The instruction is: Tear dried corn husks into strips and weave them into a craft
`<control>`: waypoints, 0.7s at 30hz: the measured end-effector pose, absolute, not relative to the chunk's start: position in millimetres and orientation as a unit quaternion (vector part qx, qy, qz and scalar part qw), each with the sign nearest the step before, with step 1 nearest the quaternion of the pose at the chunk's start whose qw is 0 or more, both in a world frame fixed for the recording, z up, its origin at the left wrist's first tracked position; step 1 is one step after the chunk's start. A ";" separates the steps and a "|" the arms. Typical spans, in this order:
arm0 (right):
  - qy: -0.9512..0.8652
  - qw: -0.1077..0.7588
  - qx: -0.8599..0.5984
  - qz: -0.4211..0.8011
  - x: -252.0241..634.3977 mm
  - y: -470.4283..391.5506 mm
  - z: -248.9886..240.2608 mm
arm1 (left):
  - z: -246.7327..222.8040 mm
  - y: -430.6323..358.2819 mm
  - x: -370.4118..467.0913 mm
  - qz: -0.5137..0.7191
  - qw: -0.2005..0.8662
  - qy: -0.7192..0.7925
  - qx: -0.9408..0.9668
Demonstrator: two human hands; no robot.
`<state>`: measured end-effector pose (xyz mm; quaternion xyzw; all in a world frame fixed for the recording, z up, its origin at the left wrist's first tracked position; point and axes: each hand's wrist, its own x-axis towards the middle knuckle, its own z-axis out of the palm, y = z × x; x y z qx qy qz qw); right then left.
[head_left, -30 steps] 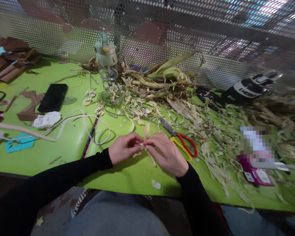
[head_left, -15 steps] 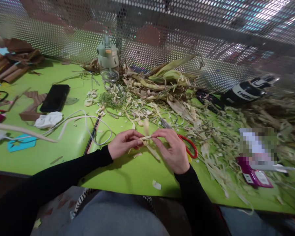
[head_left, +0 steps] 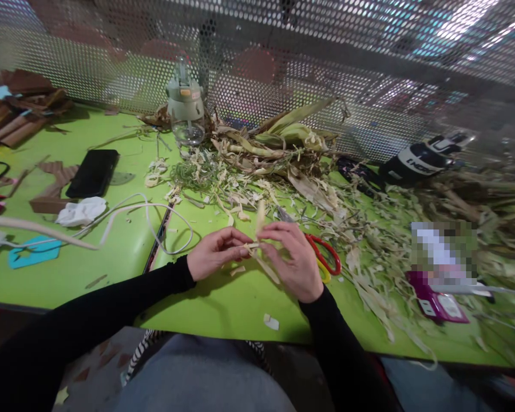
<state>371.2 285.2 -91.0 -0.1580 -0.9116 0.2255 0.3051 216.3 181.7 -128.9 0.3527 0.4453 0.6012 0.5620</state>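
Note:
Near the table's front edge, my left hand (head_left: 217, 252) pinches a small bundle of pale husk strips (head_left: 266, 270) between thumb and fingers. My right hand (head_left: 294, 257) is closed at the other side of the bundle, thumb and fingertips on a husk strip. One pale strip stands upright between the hands and another hangs down toward the table. Scissors with red and yellow handles (head_left: 335, 262) lie just right of my right hand, partly hidden by it.
Husk scraps (head_left: 240, 191) spread behind and right of my hands. A clear bottle (head_left: 187, 114), a black bottle (head_left: 420, 160), a phone (head_left: 93, 173), a white cable (head_left: 189, 222) and a purple box (head_left: 438, 303) lie or stand around. Perforated metal (head_left: 249, 80) rises behind.
My right hand's fingers have shifted up slightly at the upright strip. The view has moved a little, and more of the yellow scissor handle shows. My left hand keeps its pinch.

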 end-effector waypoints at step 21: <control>-0.902 0.275 -0.120 0.311 370.0 275.3 -96.0 | -130.0 178.5 215.8 0.581 0.454 0.488 0.468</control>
